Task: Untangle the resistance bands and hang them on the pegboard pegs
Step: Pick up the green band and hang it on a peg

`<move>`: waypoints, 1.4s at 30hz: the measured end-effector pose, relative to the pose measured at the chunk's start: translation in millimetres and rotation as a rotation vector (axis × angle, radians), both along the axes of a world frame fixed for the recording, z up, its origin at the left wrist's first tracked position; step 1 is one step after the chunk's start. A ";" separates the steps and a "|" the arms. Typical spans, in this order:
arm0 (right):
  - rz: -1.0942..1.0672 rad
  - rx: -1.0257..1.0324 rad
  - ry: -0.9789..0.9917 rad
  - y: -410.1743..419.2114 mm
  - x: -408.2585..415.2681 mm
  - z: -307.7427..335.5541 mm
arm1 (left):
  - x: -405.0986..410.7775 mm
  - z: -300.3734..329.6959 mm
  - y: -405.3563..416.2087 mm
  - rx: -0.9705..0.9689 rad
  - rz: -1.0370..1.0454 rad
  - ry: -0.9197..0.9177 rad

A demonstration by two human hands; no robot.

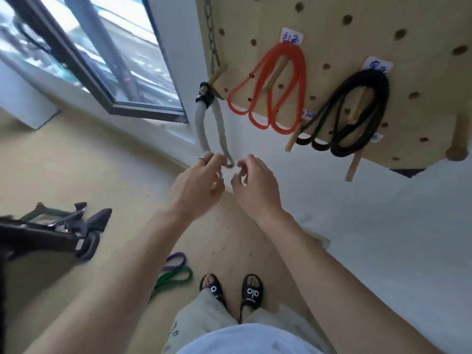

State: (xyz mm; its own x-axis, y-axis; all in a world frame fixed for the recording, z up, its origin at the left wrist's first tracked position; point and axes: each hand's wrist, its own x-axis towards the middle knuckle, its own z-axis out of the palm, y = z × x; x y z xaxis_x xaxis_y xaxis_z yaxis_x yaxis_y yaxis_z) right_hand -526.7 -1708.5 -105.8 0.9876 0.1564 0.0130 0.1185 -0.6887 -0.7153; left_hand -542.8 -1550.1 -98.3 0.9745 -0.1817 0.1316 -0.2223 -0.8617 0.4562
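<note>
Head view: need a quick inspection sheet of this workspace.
Surface: wooden pegboard on the wall; beige floor below.
Job's things: red band and black band each hang on their own peg; grey band hangs off the left peg; purple band and green band lie on the floor.
Clutter: black folded gear on the floor, left.
Grippers: left hand touches the grey band's lower end; right hand loosely curled, holds nothing.
Cables: nothing seen.
Surroundings: window, white wall.

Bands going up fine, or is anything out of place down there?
Two bands, the purple band and the green band, lie on the floor by the feet, not hung. Red band, black band and grey band hang on pegs.
</note>
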 end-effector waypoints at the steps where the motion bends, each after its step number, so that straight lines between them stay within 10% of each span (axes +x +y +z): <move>1: 0.057 -0.011 0.007 13.9 -3.0 -1.3 | -13.0 -4.6 16.4 0.006 0.057 0.019; 18: 0.902 -0.420 0.219 270.3 -122.0 -161.9 | -246.1 -181.3 254.6 -0.047 0.771 0.564; 27: 1.130 -0.573 0.289 342.5 -157.9 -429.2 | -297.2 -419.8 311.7 0.134 0.789 0.891; 42: 1.286 -0.786 -0.019 414.9 -217.3 -898.1 | -332.7 -871.8 388.9 0.387 0.532 0.924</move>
State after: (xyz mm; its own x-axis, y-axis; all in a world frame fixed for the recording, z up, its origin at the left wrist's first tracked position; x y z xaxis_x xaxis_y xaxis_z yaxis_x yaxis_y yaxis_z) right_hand -744.0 -1293.6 -1003.8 0.1766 0.8636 -0.4722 0.9270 -0.3072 -0.2153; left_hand -875.5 -1161.2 -970.1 0.6351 0.4121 -0.6533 0.4978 -0.8651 -0.0618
